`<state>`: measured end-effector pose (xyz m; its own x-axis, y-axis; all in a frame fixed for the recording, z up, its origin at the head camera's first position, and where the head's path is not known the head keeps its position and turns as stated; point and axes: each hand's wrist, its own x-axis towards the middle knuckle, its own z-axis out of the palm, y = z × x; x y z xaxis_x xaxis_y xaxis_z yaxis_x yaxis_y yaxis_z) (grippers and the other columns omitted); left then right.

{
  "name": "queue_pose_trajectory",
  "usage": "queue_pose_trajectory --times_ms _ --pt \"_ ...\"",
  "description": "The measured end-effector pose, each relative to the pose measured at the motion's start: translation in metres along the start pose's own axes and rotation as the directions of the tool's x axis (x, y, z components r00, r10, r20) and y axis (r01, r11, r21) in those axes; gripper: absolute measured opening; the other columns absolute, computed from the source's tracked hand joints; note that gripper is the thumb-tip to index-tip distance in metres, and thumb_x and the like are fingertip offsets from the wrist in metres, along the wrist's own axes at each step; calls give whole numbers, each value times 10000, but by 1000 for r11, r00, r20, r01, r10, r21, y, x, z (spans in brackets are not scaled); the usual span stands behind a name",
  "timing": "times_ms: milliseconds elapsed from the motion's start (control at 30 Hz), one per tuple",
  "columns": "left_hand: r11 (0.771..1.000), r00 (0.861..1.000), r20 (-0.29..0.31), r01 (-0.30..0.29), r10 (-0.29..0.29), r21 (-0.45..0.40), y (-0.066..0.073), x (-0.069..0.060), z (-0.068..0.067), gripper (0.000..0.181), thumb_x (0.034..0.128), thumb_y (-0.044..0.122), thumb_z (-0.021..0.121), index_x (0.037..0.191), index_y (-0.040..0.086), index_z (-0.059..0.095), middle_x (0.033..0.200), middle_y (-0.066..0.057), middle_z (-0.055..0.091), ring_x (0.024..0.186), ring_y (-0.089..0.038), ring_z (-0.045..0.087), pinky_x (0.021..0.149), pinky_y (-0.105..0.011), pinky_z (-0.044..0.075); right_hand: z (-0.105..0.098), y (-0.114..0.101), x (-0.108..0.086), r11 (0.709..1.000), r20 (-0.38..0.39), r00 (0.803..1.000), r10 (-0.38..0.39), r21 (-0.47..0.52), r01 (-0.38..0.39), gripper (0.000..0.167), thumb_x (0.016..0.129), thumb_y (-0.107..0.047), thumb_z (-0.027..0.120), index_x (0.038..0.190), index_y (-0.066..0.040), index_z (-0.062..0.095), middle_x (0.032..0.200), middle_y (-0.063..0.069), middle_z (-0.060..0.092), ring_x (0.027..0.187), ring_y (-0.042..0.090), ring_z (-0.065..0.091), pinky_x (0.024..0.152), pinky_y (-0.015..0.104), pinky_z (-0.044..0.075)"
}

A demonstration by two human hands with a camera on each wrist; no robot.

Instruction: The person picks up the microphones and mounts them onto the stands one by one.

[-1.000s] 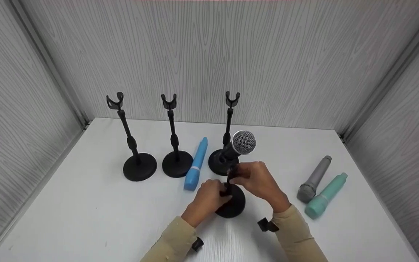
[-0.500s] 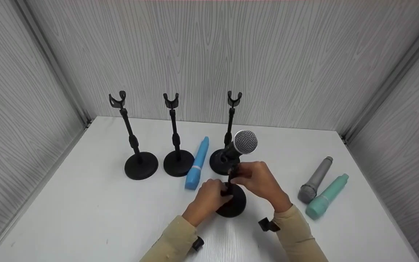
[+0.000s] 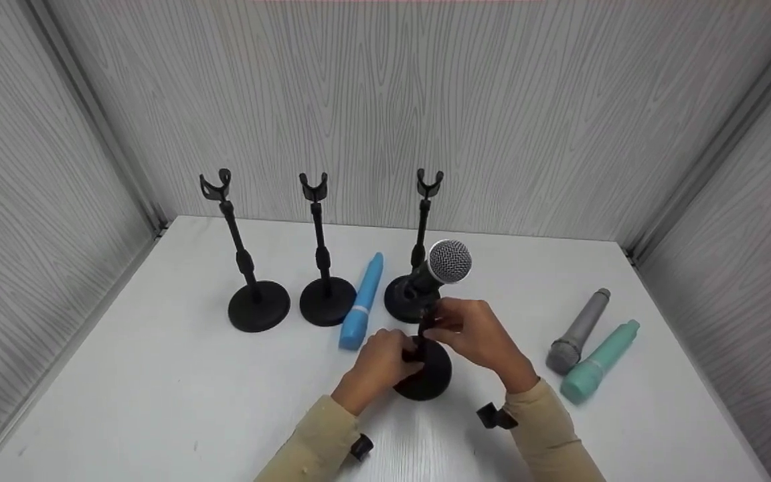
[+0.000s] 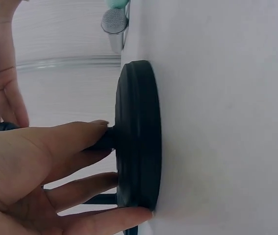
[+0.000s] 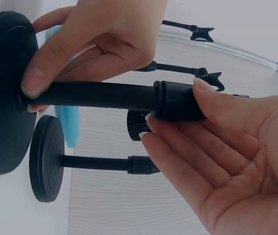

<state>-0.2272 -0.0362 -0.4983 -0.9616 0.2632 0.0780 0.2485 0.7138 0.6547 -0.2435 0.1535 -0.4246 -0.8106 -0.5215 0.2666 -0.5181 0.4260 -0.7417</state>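
Observation:
A black microphone with a silver mesh head (image 3: 449, 261) sits tilted at the top of the nearest black stand, whose round base (image 3: 431, 383) is on the white table. My left hand (image 3: 379, 365) pinches the foot of the pole just above the base; in the left wrist view, one of its fingers reaches the rim of the base (image 4: 146, 132). Higher up, my right hand (image 3: 476, 333) holds the pole's thick collar (image 5: 180, 100) between thumb and fingers, as the right wrist view shows. Part of the pole is hidden behind the hands in the head view.
Behind stand three more black microphone stands, left (image 3: 258, 306), middle (image 3: 327, 301) and right (image 3: 402, 299), with vacant cradles. A blue microphone (image 3: 362, 304) lies beside the middle base. At right lie a grey microphone (image 3: 579, 328) and a mint-green one (image 3: 600, 361). Panels enclose the table.

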Motion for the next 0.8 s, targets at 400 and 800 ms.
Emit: queue_pose_trajectory --times_ms 400,800 --pt "1000 998 65 -21 20 15 2 -1 -16 425 659 89 960 1036 12 779 986 -103 758 944 -241 670 878 -427 572 4 20 -12 967 248 958 146 -242 -85 544 867 -73 806 1362 47 615 1363 229 664 1297 402 617 1058 551 510" --pt "996 994 102 -36 28 76 2 -5 -12 531 630 116 986 1094 -3 756 1054 -153 722 1002 -280 657 943 -450 546 33 28 -26 902 331 929 166 -431 -8 549 778 -101 859 1291 -15 684 1341 198 676 1123 374 685 949 499 554"
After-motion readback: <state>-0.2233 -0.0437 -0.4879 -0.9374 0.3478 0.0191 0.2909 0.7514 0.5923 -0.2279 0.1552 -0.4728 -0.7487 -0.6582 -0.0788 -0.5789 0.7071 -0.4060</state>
